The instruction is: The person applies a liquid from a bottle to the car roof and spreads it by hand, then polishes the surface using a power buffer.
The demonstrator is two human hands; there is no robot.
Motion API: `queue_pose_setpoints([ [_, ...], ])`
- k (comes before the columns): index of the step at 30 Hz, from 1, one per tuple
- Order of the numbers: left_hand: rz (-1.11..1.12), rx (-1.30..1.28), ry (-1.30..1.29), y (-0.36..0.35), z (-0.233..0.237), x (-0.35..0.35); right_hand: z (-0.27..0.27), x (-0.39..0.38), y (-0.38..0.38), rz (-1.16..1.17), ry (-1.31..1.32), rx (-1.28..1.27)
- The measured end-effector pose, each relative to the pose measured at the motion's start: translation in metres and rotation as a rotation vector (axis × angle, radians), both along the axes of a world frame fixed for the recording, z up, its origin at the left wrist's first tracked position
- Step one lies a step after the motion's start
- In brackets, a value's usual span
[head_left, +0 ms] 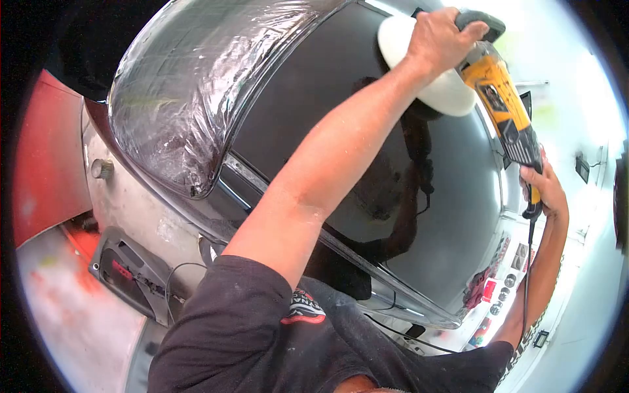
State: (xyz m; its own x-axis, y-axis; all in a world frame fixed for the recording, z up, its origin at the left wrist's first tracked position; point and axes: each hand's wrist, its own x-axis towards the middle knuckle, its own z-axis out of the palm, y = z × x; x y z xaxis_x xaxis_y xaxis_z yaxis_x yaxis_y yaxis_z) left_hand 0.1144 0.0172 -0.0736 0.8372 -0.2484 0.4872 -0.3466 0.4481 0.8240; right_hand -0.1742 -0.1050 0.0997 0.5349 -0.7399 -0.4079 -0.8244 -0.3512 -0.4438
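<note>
Both of my hands are on a yellow and black polisher (501, 98), high on the right of the head view. My left hand (445, 40) is closed around the dark front handle (483, 25), above the pad. Farther down the tool, my right hand (547, 188) wraps the rear grip, where the black cord (528, 275) leaves and runs down along my right arm. The wide white polishing pad (449, 93) lies against the far part of a glossy black car roof (341, 85). My left hand and forearm hide part of the pad.
Clear plastic film (190, 92) covers the car's glass on the left. A trim rail (386, 281) edges the roof nearest me. Lower left are a red panel (49, 157) and a loose dark plastic trim piece (128, 275). A pale wall (557, 85) stands beyond the roof.
</note>
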Motion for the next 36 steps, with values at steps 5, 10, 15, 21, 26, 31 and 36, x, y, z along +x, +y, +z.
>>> queue_pose_setpoints([
  [5,0.004,0.003,-0.012,0.031,0.001,0.015,-0.02,0.028,0.019,0.108,-0.078,-0.013],
  [10,0.102,-0.023,0.037,0.069,-0.01,-0.006,-0.012,0.021,0.022,0.179,-0.057,-0.08],
  [15,0.148,-0.091,0.117,0.141,-0.017,-0.047,-0.009,0.004,0.074,0.289,-0.12,-0.107],
  [21,0.225,-0.194,0.155,0.22,-0.033,-0.082,-0.01,0.012,0.141,0.475,-0.166,0.088],
  [26,0.286,-0.121,0.185,0.274,-0.051,-0.101,-0.023,0.009,0.159,0.698,-0.114,-0.025],
  [31,0.248,-0.05,0.198,0.298,-0.049,-0.146,-0.026,-0.038,0.193,0.632,-0.153,0.115],
  [36,-0.001,0.05,0.061,0.281,-0.014,-0.232,-0.031,-0.166,0.205,0.397,-0.24,0.171],
])
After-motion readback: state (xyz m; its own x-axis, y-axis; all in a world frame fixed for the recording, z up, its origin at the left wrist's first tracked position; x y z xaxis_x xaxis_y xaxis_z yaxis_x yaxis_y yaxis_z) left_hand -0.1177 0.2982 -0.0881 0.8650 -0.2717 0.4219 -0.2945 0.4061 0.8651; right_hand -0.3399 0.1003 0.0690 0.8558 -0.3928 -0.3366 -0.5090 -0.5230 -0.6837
